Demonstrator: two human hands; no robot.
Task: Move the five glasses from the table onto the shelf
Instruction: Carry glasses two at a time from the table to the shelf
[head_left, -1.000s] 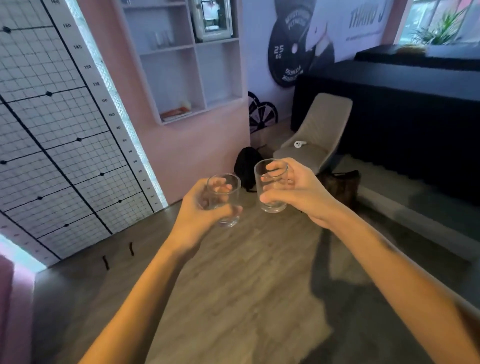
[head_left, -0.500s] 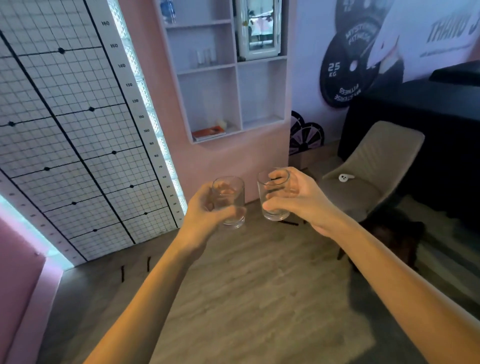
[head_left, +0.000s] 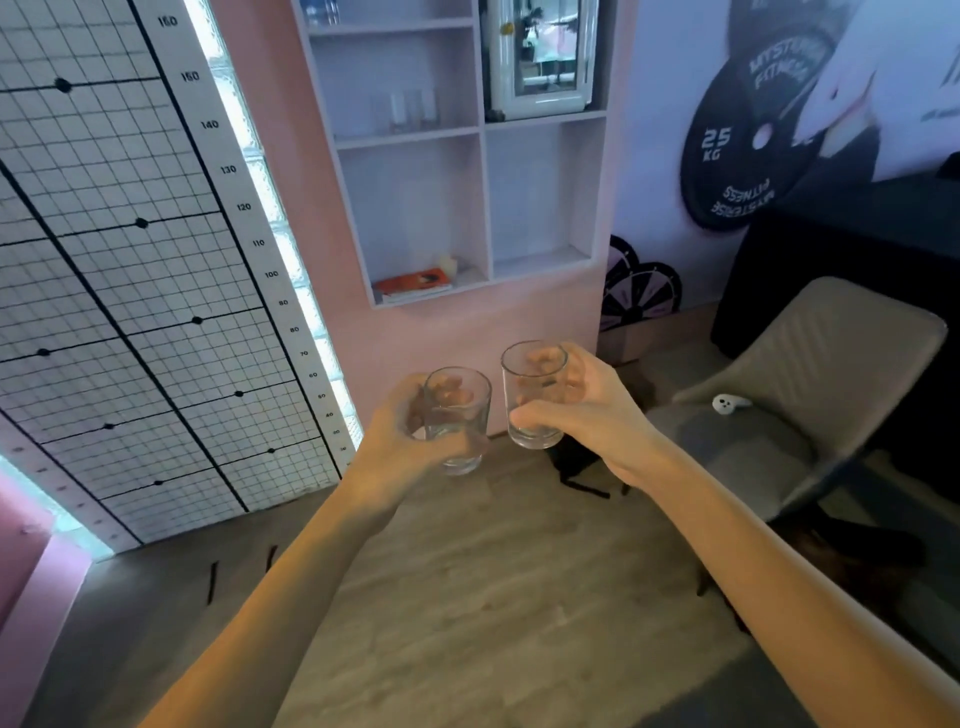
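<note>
My left hand (head_left: 395, 441) grips a clear glass (head_left: 458, 415), held upright in front of me. My right hand (head_left: 592, 410) grips a second clear glass (head_left: 532, 400) just to its right; the two glasses are close but apart. Ahead, set into the pink wall, is the white shelf unit (head_left: 483, 130). Glasses (head_left: 410, 109) stand in its upper left compartment, faint against the back. The table is out of view.
An orange book (head_left: 415, 283) lies in the lower left compartment. A grey chair (head_left: 831, 364) with a small white object (head_left: 730, 402) on its seat stands at the right. A black bag (head_left: 576, 462) lies on the wooden floor below the hands. A grid chart (head_left: 130, 260) covers the left wall.
The view has swung left and closer to the shelf, which now fills the upper middle. Both hands keep their glasses, held at about the same height.
</note>
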